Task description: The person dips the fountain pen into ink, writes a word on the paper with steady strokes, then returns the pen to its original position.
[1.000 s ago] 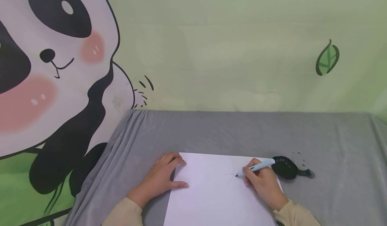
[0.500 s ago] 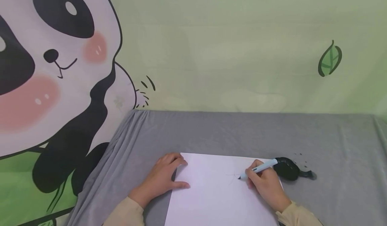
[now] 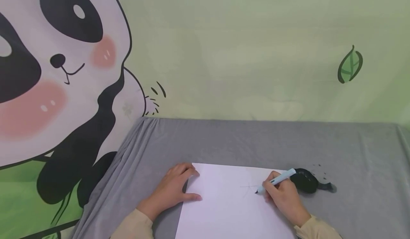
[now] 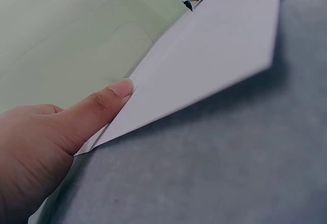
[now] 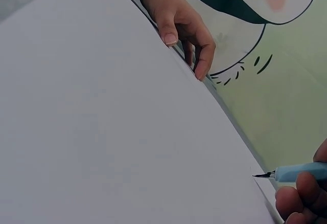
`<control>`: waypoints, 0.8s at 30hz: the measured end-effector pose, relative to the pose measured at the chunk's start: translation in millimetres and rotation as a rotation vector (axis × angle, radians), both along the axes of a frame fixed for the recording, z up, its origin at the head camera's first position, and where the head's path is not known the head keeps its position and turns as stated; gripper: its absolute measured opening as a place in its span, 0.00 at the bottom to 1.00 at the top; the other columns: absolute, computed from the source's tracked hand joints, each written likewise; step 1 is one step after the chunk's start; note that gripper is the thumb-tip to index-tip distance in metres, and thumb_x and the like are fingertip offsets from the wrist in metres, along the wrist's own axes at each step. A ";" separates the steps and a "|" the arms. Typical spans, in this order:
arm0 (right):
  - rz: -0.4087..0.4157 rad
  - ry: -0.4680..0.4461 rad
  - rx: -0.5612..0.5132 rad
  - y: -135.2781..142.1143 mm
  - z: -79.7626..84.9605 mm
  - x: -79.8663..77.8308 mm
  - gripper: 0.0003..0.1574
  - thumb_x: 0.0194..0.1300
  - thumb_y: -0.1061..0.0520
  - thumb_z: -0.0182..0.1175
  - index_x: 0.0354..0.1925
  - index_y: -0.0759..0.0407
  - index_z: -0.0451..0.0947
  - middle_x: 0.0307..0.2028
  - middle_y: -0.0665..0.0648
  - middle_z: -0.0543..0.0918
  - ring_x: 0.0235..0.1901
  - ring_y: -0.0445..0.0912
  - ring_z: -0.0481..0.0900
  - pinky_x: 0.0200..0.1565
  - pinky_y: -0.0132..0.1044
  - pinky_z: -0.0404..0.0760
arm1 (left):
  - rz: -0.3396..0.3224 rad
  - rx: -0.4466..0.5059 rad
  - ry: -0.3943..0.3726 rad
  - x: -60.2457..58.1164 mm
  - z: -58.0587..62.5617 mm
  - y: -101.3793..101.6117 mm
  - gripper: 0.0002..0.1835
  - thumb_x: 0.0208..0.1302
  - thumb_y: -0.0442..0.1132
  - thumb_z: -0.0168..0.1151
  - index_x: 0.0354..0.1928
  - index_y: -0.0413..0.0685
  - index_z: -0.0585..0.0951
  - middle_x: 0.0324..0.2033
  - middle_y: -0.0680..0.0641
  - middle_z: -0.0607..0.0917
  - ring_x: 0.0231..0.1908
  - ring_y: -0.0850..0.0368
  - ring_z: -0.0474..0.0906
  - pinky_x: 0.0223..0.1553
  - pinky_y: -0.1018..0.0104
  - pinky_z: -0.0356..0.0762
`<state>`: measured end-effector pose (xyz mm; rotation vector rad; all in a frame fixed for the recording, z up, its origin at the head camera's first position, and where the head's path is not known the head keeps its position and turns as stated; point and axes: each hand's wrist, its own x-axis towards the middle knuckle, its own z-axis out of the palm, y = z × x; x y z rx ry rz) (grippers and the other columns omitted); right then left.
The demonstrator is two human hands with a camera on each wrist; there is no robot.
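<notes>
A light blue fountain pen (image 3: 279, 180) is held in my right hand (image 3: 285, 198), its dark nib pointing down and left onto a white sheet of paper (image 3: 224, 212). Thin strokes (image 3: 248, 187), one horizontal and others crossing or slanting from it, show just left of the nib. My left hand (image 3: 174, 187) rests at the sheet's left edge with thumb and fingers spread. In the left wrist view its thumb (image 4: 99, 106) lies along the paper's edge. The right wrist view shows the pen (image 5: 301, 173) between thumb and fingers, nib at the paper's surface.
A grey cloth (image 3: 224, 139) covers the table. Right of the sheet's top corner lies a glossy black oval thing (image 3: 305, 181) with a short tail, small dark specks beside it. Behind stands a pale green wall (image 3: 224, 54) with a large panda picture (image 3: 73, 132).
The pen tip has moved slightly right and down over the paper, and a slanting stroke has been added across the horizontal line. My left hand stays in place; the head view has shifted a little.
</notes>
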<state>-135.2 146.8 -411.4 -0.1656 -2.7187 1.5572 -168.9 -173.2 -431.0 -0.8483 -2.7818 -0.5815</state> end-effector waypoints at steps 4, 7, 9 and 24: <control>0.004 -0.014 0.007 1.2 0.4 0.2 0.08 0.64 0.61 0.54 0.28 0.62 0.70 0.17 0.52 0.75 0.17 0.42 0.70 0.21 0.31 0.68 | -0.003 -0.002 0.011 0.4 -0.9 0.3 0.31 0.45 0.61 0.72 0.48 0.55 0.78 0.50 0.51 0.76 0.55 0.52 0.72 0.57 0.50 0.69; 0.000 -0.027 0.013 2.1 -0.2 0.5 0.08 0.64 0.61 0.54 0.27 0.62 0.69 0.16 0.52 0.74 0.17 0.42 0.70 0.21 0.31 0.68 | -0.005 -0.002 0.015 0.9 -1.9 0.6 0.31 0.44 0.61 0.72 0.48 0.54 0.78 0.49 0.51 0.76 0.54 0.52 0.72 0.57 0.50 0.69; -0.004 -0.033 0.019 2.4 -0.6 0.6 0.08 0.63 0.61 0.54 0.27 0.62 0.69 0.16 0.52 0.74 0.17 0.42 0.70 0.21 0.31 0.69 | -0.004 -0.002 0.013 1.2 -2.4 1.0 0.31 0.44 0.61 0.72 0.48 0.54 0.78 0.49 0.51 0.77 0.54 0.52 0.72 0.57 0.50 0.69; -0.019 -0.043 0.031 4.2 1.7 0.6 0.08 0.61 0.62 0.51 0.25 0.61 0.67 0.14 0.52 0.73 0.14 0.42 0.69 0.17 0.30 0.67 | 0.004 -0.003 0.011 1.1 -1.5 1.7 0.31 0.43 0.61 0.73 0.48 0.55 0.78 0.50 0.51 0.76 0.55 0.51 0.72 0.57 0.49 0.69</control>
